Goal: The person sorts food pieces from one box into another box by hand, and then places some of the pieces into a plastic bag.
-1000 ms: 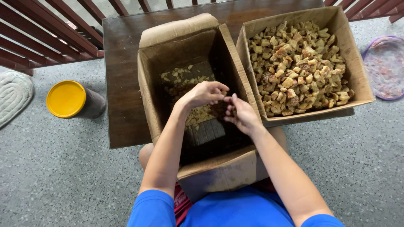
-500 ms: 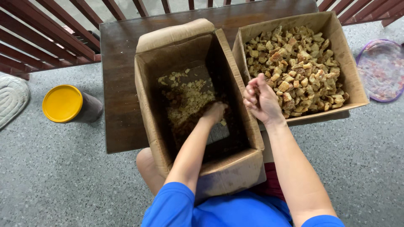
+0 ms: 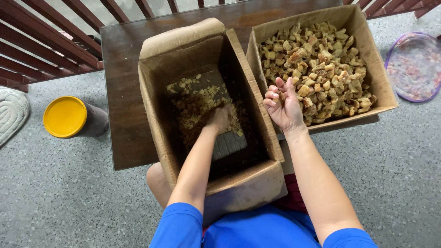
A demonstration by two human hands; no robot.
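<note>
Left hand (image 3: 219, 118) deep in the tall cardboard box (image 3: 156, 105), touching pale crumbled bits (image 3: 195, 103); right hand (image 3: 284, 104) palm-up, fingers curled, at the near edge of the full box of tan chunks (image 3: 372, 69) just beside

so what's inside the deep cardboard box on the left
Small pale crumbly pieces lie scattered over the bottom of the deep brown cardboard box, and the left hand reaches down among them. The near wall hides the closest part of the floor.

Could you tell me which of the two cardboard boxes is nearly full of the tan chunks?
The right-hand box, beside the right hand; the deeper box holds only a thin scattering.
</note>
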